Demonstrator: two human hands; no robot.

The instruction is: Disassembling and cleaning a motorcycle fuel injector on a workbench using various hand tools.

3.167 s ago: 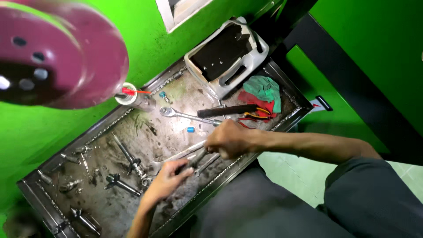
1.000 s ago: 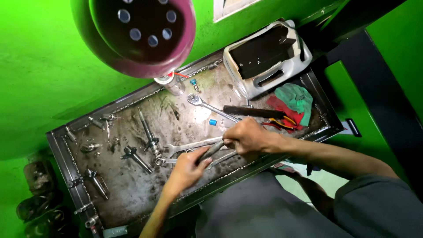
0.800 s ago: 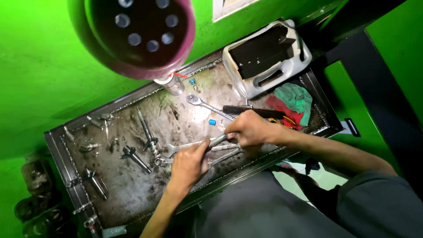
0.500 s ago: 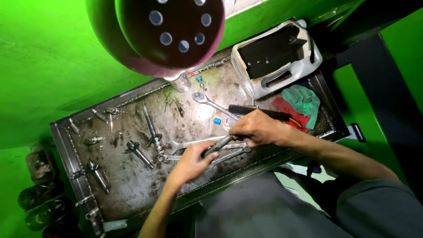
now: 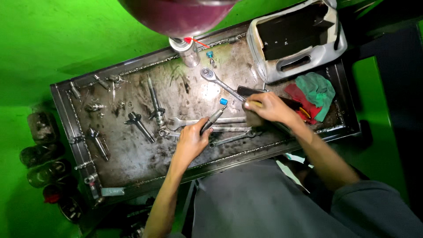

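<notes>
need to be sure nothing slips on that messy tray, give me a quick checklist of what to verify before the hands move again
1. Left hand has a firm hold on the slim dark tool: ok, fingers wrap its lower end.
2. Right hand grip: cannot tell, it covers a small dark piece at the tool's far end.
3. Tool and piece actually joined: cannot tell, the fingers hide the joint.
4. Wrenches under the hands lie flat on the metal tray: ok.
5. Ratchet clear of both hands: ok, it lies beyond them.
6. Spray can upright at the far rim: ok.
</notes>
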